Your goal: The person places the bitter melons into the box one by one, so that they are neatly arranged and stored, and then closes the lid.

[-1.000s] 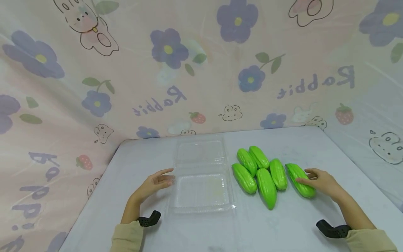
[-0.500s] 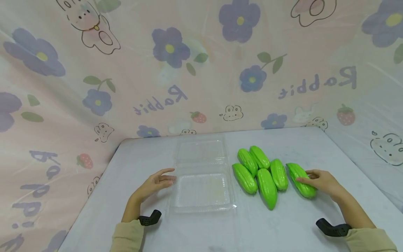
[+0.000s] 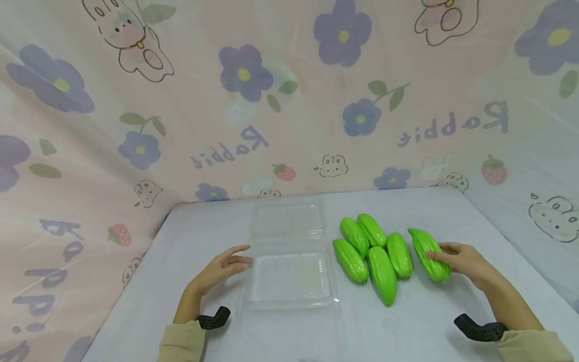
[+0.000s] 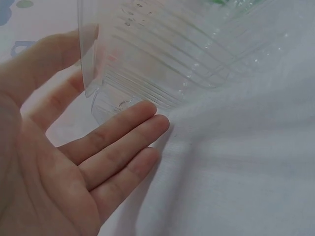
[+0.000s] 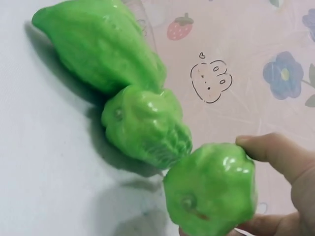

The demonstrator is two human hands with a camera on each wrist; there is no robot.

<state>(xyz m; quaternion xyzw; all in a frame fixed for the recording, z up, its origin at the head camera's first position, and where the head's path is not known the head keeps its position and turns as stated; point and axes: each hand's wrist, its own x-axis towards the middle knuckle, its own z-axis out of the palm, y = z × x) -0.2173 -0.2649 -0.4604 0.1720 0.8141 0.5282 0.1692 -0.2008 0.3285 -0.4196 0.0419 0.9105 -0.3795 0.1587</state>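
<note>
My right hand (image 3: 463, 260) grips a glossy green bitter melon (image 3: 425, 251), apparently a model, between thumb and fingers at the right of the table. Its rounded end (image 5: 209, 191) faces the camera in the right wrist view, and it appears just off the cloth. Left of it lie several more bitter melons (image 3: 382, 274) in a loose cluster. A clear plastic clamshell box (image 3: 289, 304) lies unfolded flat, left of the cluster. Beside its left edge is my left hand (image 3: 221, 266), fingers extended. In the left wrist view those fingers (image 4: 123, 132) rest against or very near the box's rim.
White cloth covers the table (image 3: 289, 337). A printed curtain (image 3: 289, 115) with flowers and rabbits stands behind the table and along both sides. Each wrist carries a black camera mount (image 3: 214, 318).
The bitter melon in my right hand has risen slightly and shifted a little away from me. My left hand stays by the box, and the other bitter melons keep their places.
</note>
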